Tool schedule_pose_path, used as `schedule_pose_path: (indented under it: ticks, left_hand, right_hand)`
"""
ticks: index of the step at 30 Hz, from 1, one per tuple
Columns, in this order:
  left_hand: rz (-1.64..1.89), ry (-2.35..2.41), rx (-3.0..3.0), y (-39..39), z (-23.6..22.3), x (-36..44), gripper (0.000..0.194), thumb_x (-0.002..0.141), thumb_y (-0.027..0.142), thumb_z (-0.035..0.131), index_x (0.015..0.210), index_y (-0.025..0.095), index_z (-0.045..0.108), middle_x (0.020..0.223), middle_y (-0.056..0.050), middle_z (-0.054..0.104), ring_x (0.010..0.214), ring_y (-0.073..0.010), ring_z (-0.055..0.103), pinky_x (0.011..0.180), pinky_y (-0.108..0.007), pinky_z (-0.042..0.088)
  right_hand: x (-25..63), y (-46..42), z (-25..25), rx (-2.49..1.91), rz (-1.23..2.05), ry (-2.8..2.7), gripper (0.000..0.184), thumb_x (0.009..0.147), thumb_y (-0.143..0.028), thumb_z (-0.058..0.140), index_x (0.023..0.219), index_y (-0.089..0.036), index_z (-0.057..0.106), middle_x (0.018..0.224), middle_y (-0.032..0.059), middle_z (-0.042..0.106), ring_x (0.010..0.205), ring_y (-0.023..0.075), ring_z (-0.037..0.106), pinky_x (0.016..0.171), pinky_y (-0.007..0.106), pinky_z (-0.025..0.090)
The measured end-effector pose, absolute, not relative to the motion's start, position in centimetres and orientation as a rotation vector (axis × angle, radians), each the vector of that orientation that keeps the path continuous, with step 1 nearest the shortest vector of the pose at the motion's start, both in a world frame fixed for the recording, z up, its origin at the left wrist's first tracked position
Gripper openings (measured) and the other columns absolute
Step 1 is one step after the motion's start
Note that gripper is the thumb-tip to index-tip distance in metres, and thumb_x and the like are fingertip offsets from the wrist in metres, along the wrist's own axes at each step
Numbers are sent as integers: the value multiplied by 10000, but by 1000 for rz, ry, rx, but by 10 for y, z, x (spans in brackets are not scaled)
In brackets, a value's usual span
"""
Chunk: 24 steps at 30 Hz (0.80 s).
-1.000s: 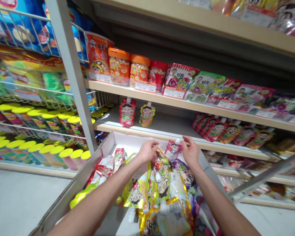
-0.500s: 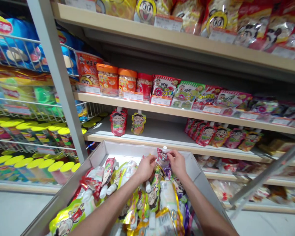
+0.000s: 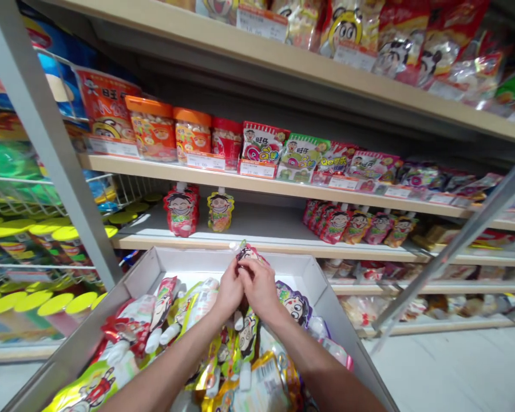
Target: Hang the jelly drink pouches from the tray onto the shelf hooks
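My left hand (image 3: 230, 290) and my right hand (image 3: 261, 289) meet above the far part of an open box, fingers closed on a small pink-red spouted jelly pouch (image 3: 249, 253). The pouch's top edge pokes out above the fingers; its lower part is hidden behind them. Below my wrists, the white-grey box (image 3: 330, 306) holds many spouted pouches. Among them are a green-yellow pouch (image 3: 92, 389), a red pouch (image 3: 131, 323), a purple-edged pouch (image 3: 294, 303) and a gold-edged pouch (image 3: 266, 383), lying in a jumble.
On the shelf behind the box stand red pouches (image 3: 181, 212) and a yellow pouch (image 3: 220, 212) at left. A row of pouches (image 3: 335, 223) stands farther right. Jars (image 3: 152, 131) and candy bags (image 3: 302, 157) fill the shelf above. A slanted metal post (image 3: 450, 246) crosses the right side.
My right hand has moved left, bringing the pink-red pouch to my left hand, and the pouch has turned. The view has shifted right along the shelves.
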<state>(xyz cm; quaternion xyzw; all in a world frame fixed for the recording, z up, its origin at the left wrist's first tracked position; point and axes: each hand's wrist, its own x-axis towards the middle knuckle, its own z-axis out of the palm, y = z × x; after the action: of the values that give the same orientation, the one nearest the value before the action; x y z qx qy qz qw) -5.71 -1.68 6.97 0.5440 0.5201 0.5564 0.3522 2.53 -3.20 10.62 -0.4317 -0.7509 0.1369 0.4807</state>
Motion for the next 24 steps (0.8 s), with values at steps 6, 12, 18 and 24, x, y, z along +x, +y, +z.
schedule_pose_path:
  ticks: [6,12,18,24]
  left_hand:
    - [1513,1132,1160,-13,89,-67,445,678,466,449,904,94,539,778,-60,626,702,-158,562,661,-258,438]
    - [1555,1141,1079,-23,114,-63,477,634,507,491,875,101,555,624,-21,613,566,-132,539,537,-216,429]
    - [1551,1146,1048,-20,121,-55,465,616,524,495,813,110,569,607,-11,617,554,-136,541,561,-230,431]
    - [1520,1121,1140,-13,124,-50,406,625,499,506,731,112,566,567,-3,598,543,-129,525,552,-222,419]
  right_hand:
    - [48,-21,109,-1150,253,-1712,348,710,-181,443,1053,-153,486,1086,85,503,1032,182,419,897,323,310]
    - [69,-8,104,-1088,783,-1753,229,740,-215,413,924,-179,544,871,31,607,785,146,549,723,269,420]
    - [81,-5,98,-1013,1041,-1700,214,759,-241,374,786,-167,572,680,-11,581,618,107,519,577,208,413]
    - [93,-11,97,-1168,656,-1786,263,782,-286,338,677,-176,552,544,-16,509,523,97,472,476,185,351]
